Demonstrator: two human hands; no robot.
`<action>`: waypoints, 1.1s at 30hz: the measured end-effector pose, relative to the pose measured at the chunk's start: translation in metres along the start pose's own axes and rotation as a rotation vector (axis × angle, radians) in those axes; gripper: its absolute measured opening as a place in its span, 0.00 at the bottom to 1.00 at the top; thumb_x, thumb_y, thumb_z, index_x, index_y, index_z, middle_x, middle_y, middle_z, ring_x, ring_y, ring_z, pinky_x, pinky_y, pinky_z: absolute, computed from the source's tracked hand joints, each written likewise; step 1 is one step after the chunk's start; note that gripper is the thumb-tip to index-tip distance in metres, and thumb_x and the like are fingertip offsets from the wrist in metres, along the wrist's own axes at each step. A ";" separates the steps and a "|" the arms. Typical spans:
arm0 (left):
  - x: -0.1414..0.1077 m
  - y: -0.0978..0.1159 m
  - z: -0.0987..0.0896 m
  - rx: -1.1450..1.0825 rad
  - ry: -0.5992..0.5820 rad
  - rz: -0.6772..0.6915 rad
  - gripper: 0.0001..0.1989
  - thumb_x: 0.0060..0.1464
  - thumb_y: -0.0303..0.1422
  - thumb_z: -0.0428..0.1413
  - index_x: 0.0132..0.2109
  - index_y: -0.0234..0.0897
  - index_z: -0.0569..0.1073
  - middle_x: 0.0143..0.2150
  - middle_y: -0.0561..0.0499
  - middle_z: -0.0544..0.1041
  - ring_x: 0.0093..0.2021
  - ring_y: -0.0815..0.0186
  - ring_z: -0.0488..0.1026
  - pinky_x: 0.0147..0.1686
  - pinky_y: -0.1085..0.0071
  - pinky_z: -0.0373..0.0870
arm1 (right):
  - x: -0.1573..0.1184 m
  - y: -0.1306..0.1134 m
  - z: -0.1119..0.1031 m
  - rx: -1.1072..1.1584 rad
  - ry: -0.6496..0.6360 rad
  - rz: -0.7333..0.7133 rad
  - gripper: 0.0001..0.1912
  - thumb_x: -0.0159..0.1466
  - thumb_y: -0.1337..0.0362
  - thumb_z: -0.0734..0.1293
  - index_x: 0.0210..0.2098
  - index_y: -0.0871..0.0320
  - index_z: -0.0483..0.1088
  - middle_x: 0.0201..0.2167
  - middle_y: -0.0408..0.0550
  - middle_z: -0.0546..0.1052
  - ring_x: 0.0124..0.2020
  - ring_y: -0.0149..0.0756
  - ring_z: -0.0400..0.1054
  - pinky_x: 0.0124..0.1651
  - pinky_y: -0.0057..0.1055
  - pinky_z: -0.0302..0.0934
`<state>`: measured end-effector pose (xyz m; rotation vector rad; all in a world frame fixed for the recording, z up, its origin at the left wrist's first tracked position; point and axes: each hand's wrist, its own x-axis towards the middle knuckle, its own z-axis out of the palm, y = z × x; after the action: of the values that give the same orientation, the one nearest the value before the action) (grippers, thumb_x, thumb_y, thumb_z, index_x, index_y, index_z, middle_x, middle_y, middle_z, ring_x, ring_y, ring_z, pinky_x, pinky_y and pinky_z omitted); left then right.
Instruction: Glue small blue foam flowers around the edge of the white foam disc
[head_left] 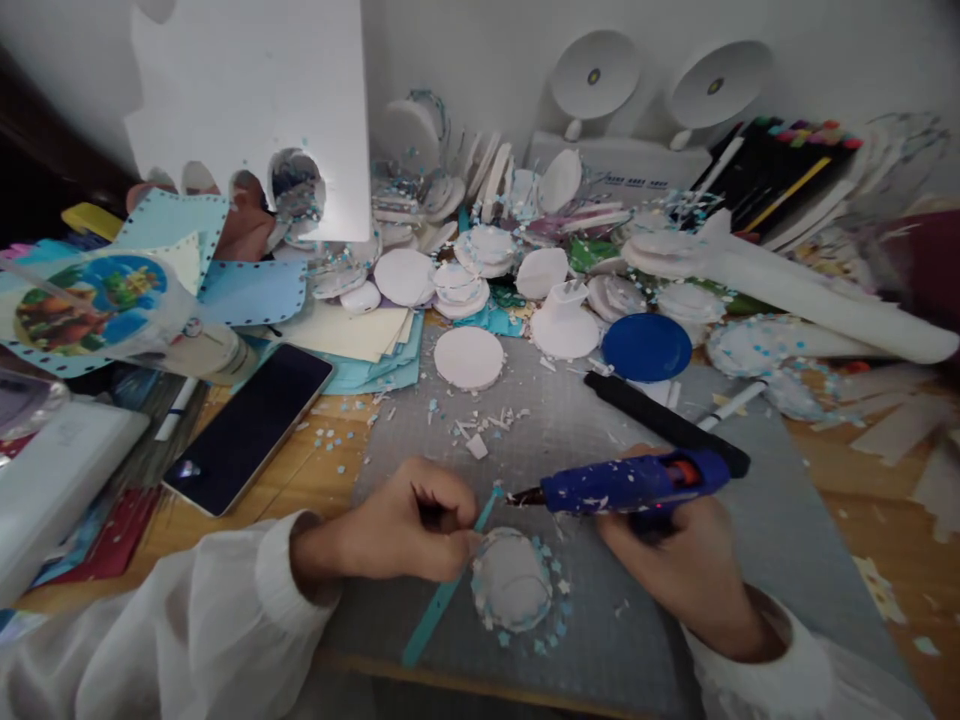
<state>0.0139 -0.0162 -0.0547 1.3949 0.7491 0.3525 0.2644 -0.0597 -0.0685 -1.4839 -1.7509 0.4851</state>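
While a wooden worktop [862,490] spreads under everything, a grey mat [637,650] covers its middle, and a white board [247,90] stands upright at the back left. Behind the mat, white round pieces edged with small stars crowd together in a heap. On the mat's right side, the right hand [675,560] has its fingers wrapped around the handle of a blue glue gun [630,485], whose dark nozzle points left. A phone [251,430] lies face up left of the mat, and the left hand [412,520] rests nearer the middle, thumb and fingers pinched shut on a slim teal stick [435,615]. This stick slants across the mat, its upper tip just beside the nozzle. Beyond the glue gun lies a black bar [667,425], with a blue disc [646,347] behind it. Between the hands, near the mat's front edge, a white round piece [514,580] lies just right of the stick, ringed by pale blue and white stars [561,588]. Tiny white scraps [476,445] litter the mat farther back.
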 end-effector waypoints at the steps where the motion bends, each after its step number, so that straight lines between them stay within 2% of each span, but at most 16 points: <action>1: 0.000 0.000 0.000 -0.006 -0.007 0.000 0.17 0.46 0.31 0.54 0.18 0.35 0.55 0.17 0.58 0.53 0.19 0.76 0.48 0.17 0.78 0.44 | -0.001 0.000 0.000 -0.004 0.003 0.007 0.06 0.53 0.67 0.68 0.29 0.51 0.66 0.21 0.41 0.73 0.21 0.37 0.68 0.24 0.32 0.62; 4: 0.000 0.001 0.000 -0.020 -0.014 0.004 0.16 0.46 0.31 0.54 0.18 0.35 0.55 0.17 0.58 0.54 0.19 0.77 0.48 0.17 0.79 0.45 | -0.002 -0.001 -0.001 -0.047 0.039 0.016 0.06 0.53 0.67 0.67 0.30 0.52 0.66 0.20 0.39 0.71 0.19 0.34 0.67 0.22 0.29 0.62; 8: 0.000 0.002 0.000 -0.029 -0.018 0.003 0.16 0.45 0.29 0.54 0.18 0.35 0.54 0.17 0.59 0.52 0.19 0.77 0.48 0.17 0.79 0.44 | -0.002 -0.002 -0.002 -0.105 0.010 0.022 0.05 0.54 0.67 0.66 0.28 0.53 0.64 0.19 0.38 0.70 0.18 0.33 0.67 0.21 0.27 0.62; 21: 0.000 0.001 0.001 -0.051 -0.028 0.036 0.17 0.46 0.28 0.54 0.18 0.36 0.54 0.16 0.59 0.51 0.19 0.77 0.47 0.16 0.79 0.44 | -0.003 0.000 -0.001 -0.195 -0.005 -0.011 0.03 0.56 0.62 0.64 0.29 0.54 0.65 0.20 0.44 0.74 0.21 0.40 0.71 0.22 0.32 0.65; 33: 0.000 0.000 0.000 -0.032 -0.030 0.028 0.16 0.47 0.29 0.55 0.19 0.35 0.55 0.17 0.59 0.52 0.19 0.77 0.47 0.16 0.80 0.45 | -0.005 0.002 0.000 -0.201 -0.013 0.008 0.05 0.56 0.61 0.65 0.31 0.54 0.65 0.19 0.42 0.73 0.19 0.38 0.70 0.22 0.32 0.63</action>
<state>0.0144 -0.0163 -0.0546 1.3789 0.6978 0.3634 0.2659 -0.0640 -0.0718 -1.6293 -1.8484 0.3309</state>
